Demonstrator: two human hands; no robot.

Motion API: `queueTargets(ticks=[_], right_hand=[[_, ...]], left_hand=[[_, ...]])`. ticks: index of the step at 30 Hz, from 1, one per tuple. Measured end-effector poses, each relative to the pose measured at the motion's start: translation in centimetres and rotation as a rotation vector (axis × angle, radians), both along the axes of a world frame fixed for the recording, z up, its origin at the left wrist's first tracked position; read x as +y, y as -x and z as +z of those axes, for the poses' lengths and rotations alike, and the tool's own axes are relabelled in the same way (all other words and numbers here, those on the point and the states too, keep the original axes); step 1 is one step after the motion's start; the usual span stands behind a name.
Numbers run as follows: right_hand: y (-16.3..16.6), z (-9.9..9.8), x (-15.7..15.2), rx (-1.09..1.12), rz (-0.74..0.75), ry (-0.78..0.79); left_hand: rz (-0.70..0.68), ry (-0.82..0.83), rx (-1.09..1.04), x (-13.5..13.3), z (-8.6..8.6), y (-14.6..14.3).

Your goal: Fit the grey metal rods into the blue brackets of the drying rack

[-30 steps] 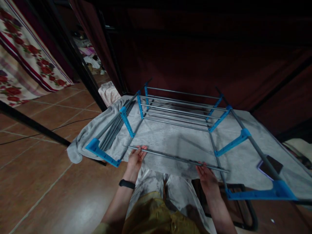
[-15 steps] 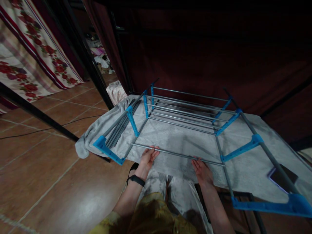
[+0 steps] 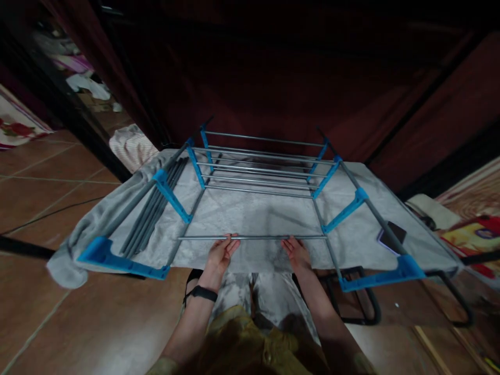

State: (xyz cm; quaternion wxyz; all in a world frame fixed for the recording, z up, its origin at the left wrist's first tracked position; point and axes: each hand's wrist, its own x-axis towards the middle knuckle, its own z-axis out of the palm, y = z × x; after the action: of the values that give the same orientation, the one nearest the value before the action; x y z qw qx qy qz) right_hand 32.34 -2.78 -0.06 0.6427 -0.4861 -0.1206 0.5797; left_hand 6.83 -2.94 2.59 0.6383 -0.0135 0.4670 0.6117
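A thin grey metal rod (image 3: 258, 238) runs level across the front of a rack frame of grey tubes and blue plastic brackets (image 3: 344, 209). My left hand (image 3: 221, 255) has its fingertips closed around the rod left of its middle. Farther right, my right hand (image 3: 296, 253) pinches the same rod. The rod's ends meet the side tubes in the picture; whether they are fixed there, I cannot tell. Behind it, several crossbars (image 3: 258, 179) span the brackets at the far end. A bundle of loose grey tubes (image 3: 152, 213) lies inside the frame's left side.
Under the rack is a grey cloth (image 3: 250, 213) over a table or bench. A phone (image 3: 391, 236) rests on it at the right, partly behind a tube. Dark red curtain (image 3: 253, 78) hangs behind. Black metal bars (image 3: 453, 291) stand at the lower right, above a tiled floor.
My view has swung to the right, bringing more of the right side into sight. Both hands keep hold of the rod, which now appears level instead of slanting.
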Motion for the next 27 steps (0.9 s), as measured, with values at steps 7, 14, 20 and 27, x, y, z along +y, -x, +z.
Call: queueTargets(ticks=[7, 14, 20, 27], right_hand=[[-0.1, 0.4, 0.5, 0.037, 0.022, -0.008], [0.3, 0.9, 0.9, 0.067, 0.027, 0.016], [0.3, 0.6, 1.1, 0.061, 0.038, 0.023], [0.0, 0.0, 1.2, 0.073, 0.062, 0.042]], left_hand=[[-0.006, -0.014, -0.004, 0.1, 0.1, -0.8], [0.019, 0.006, 0.026, 0.1, 0.5, -1.0], [-0.017, -0.070, 0.028, 0.3, 1.0, -1.8], [-0.030, -0.124, 0.008, 1.2, -0.2, -3.1]])
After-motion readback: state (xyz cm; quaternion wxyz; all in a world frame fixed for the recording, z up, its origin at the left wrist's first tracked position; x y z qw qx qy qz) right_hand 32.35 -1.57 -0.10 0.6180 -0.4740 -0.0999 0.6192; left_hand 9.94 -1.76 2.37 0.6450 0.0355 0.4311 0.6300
